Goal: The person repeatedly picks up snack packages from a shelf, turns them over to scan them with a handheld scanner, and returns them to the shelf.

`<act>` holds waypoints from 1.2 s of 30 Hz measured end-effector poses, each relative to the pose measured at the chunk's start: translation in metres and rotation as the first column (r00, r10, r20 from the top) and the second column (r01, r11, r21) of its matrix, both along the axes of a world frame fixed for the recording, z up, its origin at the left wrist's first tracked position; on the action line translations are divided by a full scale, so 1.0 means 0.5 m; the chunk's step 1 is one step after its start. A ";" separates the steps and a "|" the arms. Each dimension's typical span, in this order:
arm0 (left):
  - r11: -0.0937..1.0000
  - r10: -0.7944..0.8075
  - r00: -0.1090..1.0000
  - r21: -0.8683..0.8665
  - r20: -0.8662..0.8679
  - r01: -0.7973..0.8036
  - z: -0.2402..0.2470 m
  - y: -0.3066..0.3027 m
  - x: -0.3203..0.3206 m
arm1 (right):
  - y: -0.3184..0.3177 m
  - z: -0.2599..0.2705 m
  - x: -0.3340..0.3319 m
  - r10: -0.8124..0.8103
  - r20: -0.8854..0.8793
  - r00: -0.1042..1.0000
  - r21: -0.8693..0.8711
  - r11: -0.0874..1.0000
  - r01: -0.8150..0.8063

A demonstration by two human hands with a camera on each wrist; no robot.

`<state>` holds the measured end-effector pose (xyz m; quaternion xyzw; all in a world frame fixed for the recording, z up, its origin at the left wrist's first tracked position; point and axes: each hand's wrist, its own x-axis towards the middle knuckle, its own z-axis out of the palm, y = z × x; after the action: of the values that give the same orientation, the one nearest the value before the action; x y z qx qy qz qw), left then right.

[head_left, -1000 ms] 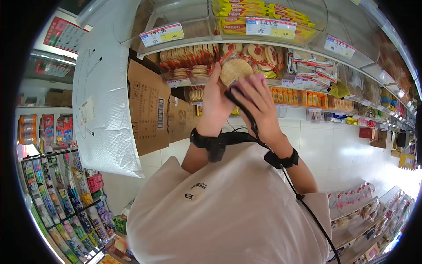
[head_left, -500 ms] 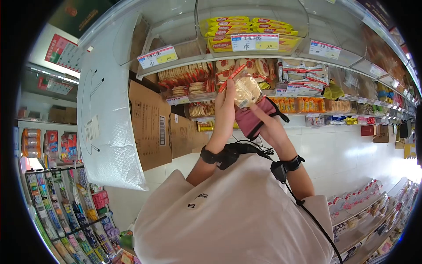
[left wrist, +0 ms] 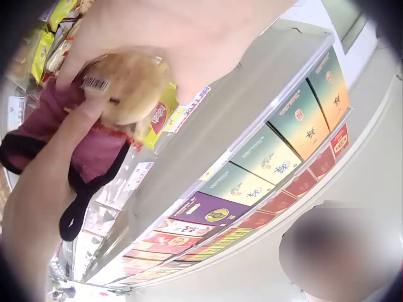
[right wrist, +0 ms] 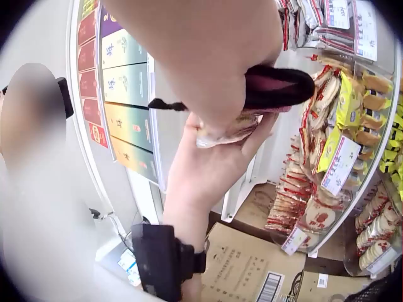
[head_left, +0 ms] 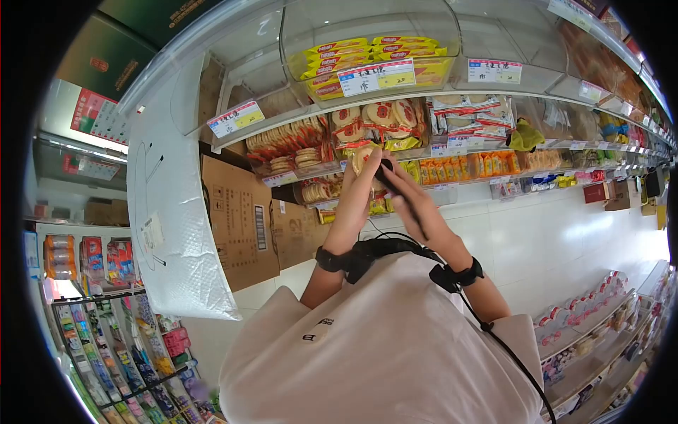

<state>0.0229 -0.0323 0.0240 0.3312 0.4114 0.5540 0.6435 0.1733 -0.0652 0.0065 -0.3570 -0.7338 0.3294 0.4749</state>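
A round biscuit pack (left wrist: 135, 75) in clear wrapping, with a barcode label and red edging, is between both hands in the left wrist view. My left hand (head_left: 357, 194) grips its edge, the fingers spread along the far side. From the other side my right hand (head_left: 420, 212) holds it, the thumb lying by the barcode. Maroon cloth (left wrist: 94, 148) with black trim and a black loop lies against the right hand, its fingers hidden there. In the head view the hands cover most of the pack (head_left: 362, 157).
Shelf bins ahead hold red-edged biscuit packs (head_left: 388, 119), yellow wafer packs (head_left: 339, 56) and silver-red packets (head_left: 472, 116). Cardboard boxes (head_left: 233, 212) stand at the left, beside a white foil-like panel (head_left: 183, 233). Lower shelves (head_left: 600, 332) line the right.
The hands have come closer together, and the pack has turned from facing the head camera to mostly hidden behind them. The maroon cloth, plain half a second ago, is hardly seen in the head view.
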 end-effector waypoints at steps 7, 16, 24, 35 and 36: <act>0.981 -0.191 0.957 0.000 -0.219 0.195 -0.028 -0.011 0.012 | 0.025 0.012 0.035 -0.409 -0.231 0.883 -0.155 0.911 0.381; 0.872 -0.462 0.793 -0.040 -0.396 0.488 -0.012 -0.006 -0.009 | 0.047 -0.039 0.047 -0.358 -0.313 0.880 -0.739 0.674 0.011; 0.884 -0.466 0.818 -0.141 -0.338 0.445 -0.029 -0.009 -0.019 | 0.041 -0.049 0.075 -0.315 -0.264 0.912 -0.595 0.797 0.103; 0.974 -0.114 0.706 0.062 -0.699 0.219 -0.025 0.039 -0.108 | 0.029 -0.055 0.097 -0.427 -0.233 0.874 -0.599 0.771 0.217; 0.980 0.015 0.700 0.149 -0.714 0.131 -0.035 0.052 -0.117 | 0.032 -0.066 0.114 -0.467 -0.239 0.851 -0.637 0.737 0.226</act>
<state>-0.0357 -0.0064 0.0066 0.5913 0.5627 0.3989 0.4178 0.2305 -0.0490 -0.0263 -0.5470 -0.4066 0.5061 0.5286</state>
